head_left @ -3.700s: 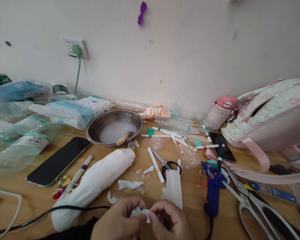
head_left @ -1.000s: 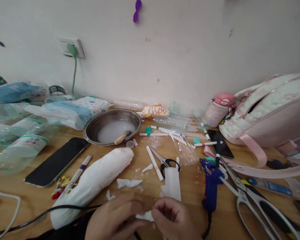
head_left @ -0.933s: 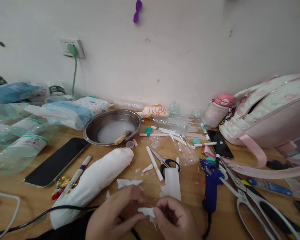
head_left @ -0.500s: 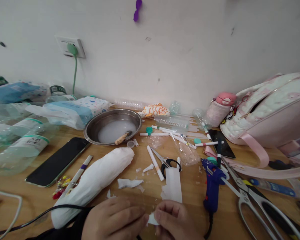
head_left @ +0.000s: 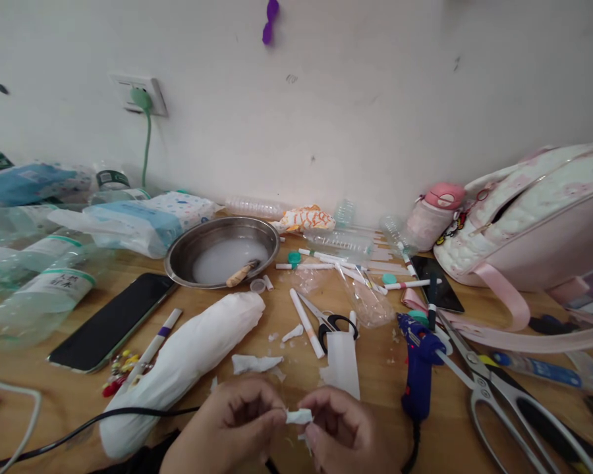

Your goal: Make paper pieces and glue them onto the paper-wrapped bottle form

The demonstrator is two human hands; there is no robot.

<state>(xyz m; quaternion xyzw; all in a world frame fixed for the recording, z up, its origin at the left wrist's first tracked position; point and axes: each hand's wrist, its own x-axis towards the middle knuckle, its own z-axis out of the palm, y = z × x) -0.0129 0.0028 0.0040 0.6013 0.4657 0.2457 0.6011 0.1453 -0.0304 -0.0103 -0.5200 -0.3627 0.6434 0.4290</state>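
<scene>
Between the fingertips of my left hand (head_left: 232, 424) and my right hand (head_left: 343, 431) is a small white strip of paper (head_left: 299, 416). Each hand pinches one end of it, low over the table's front. A long white wrapped form (head_left: 192, 362) lies left of my left hand. Torn white scraps (head_left: 257, 363) rest just beyond my hands. A larger white paper sheet (head_left: 342, 362) lies beyond my right hand, partly over the black-handled scissors (head_left: 333, 322). Next to them lies a white marker (head_left: 307, 322).
A steel bowl of cloudy liquid (head_left: 222, 251) holds a brush (head_left: 242, 272). To the right are a blue glue gun (head_left: 418, 368), large scissors (head_left: 484, 388) and a pink bag (head_left: 534, 224). On the left are a phone (head_left: 113, 321), plastic bottles (head_left: 54, 289) and a black cable (head_left: 79, 431).
My hands have shifted slightly, and the left fingers have turned so they show more. The small paper strip now shows stretched between both hands' fingertips.
</scene>
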